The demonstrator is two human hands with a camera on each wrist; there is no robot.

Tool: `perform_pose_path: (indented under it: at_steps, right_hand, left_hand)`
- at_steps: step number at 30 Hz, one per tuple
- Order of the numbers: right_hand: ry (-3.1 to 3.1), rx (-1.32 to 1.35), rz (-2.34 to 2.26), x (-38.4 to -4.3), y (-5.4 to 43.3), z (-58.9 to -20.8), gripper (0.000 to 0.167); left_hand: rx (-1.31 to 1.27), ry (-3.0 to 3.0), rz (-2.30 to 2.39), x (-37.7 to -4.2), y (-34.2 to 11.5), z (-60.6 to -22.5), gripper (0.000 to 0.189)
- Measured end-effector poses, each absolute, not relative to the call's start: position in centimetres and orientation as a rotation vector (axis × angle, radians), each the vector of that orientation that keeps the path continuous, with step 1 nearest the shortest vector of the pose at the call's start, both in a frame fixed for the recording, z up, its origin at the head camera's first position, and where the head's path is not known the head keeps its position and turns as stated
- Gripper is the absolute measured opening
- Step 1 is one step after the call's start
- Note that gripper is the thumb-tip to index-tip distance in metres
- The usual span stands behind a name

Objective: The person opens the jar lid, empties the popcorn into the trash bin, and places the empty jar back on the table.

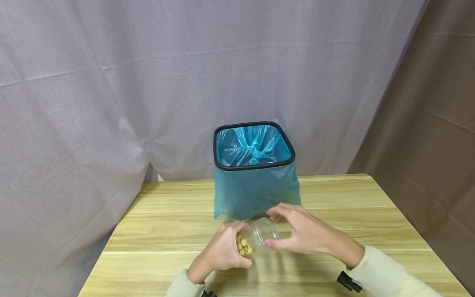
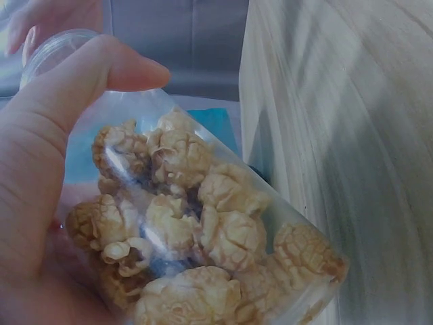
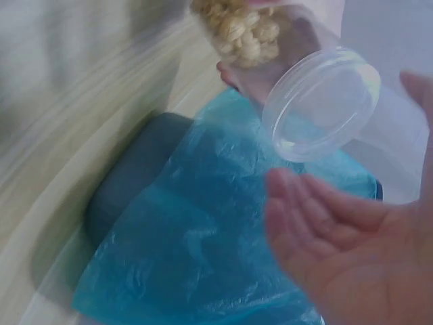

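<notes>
A clear plastic jar (image 2: 172, 223) of caramel-coloured popcorn (image 1: 243, 245) lies tilted in my left hand (image 1: 226, 246), whose thumb and fingers wrap round its body. Its clear round lid end (image 1: 264, 232) points toward my right hand (image 1: 302, 230). That hand is held beside the lid end with thumb and fingers spread apart. In the right wrist view a gap shows between its fingertips (image 3: 279, 177) and the lid's ridged edge (image 3: 325, 103). Popcorn gathers toward the jar's bottom, away from the lid.
Just behind the hands stands a bin with a black rim (image 1: 256, 167) and a blue bag (image 1: 256, 192) hanging over its front. The wooden table (image 1: 163, 231) reaches back to a grey curtain (image 1: 178, 82). A brown curtain (image 1: 434, 144) hangs at the right.
</notes>
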State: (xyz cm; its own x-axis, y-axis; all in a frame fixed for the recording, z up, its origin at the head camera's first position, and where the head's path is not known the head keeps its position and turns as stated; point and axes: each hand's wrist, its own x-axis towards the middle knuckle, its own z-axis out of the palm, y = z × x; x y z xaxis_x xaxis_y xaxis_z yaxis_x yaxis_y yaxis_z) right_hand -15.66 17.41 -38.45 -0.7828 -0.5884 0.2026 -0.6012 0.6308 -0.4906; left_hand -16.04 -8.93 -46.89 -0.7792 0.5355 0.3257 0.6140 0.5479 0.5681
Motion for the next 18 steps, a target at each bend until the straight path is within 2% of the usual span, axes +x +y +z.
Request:
perform_pose_path:
  at_steps: [4, 11, 18]
  right_hand:
    - [-2.873, 0.931, 0.872, -15.43, 17.15, -38.3, 0.062]
    - [-2.881, 0.931, 0.919, -15.4, 16.92, -38.62, 0.055]
    - [-2.895, 0.988, 0.923, -15.43, 17.14, -38.72, 0.06]
  left_hand:
    - [-0.993, -2.667, -1.057, -16.05, -8.87, -46.86, 0.059]
    - [-1.009, -2.659, -1.06, -16.07, -8.72, -46.87, 0.056]
    - [-1.017, -2.653, -1.042, -16.15, -8.67, -47.04, 0.055]
